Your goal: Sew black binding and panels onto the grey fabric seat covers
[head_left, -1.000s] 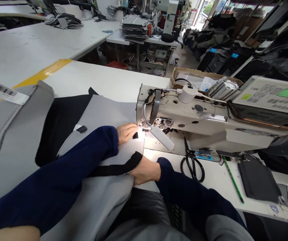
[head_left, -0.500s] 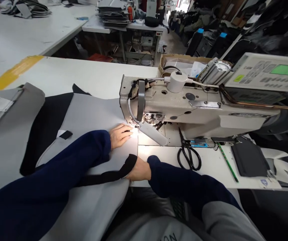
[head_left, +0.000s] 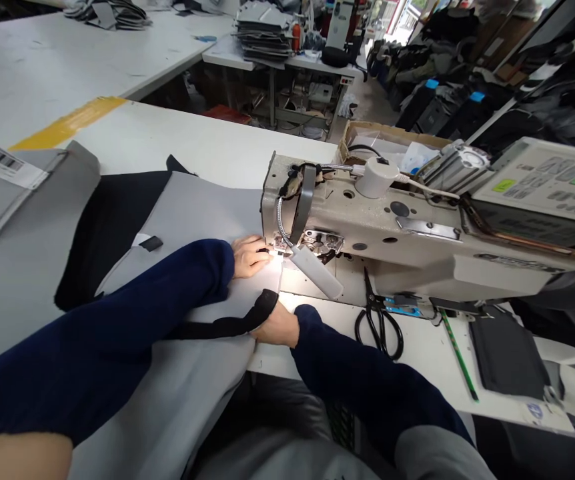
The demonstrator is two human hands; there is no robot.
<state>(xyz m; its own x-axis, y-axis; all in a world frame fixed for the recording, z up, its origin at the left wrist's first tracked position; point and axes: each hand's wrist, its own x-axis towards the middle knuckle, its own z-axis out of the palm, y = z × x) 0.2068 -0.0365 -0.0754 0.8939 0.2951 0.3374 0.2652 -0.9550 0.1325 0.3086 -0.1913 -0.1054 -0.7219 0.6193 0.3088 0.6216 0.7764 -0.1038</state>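
One grey panel [head_left: 207,210], right edge at sewing machine [head_left: 377,220], long axis partly hidden

Black scissors [head_left: 376,309] lie on the worktop [head_left: 425,353], points facing away. To their right are a green pencil [head_left: 459,355] and, just beside it, a dark flat pad [head_left: 507,353]. Yellow tape [head_left: 70,125] marks the left side. Farther back, a stack of grey pieces [head_left: 263,41] sits beside an orange bottle [head_left: 296,38].
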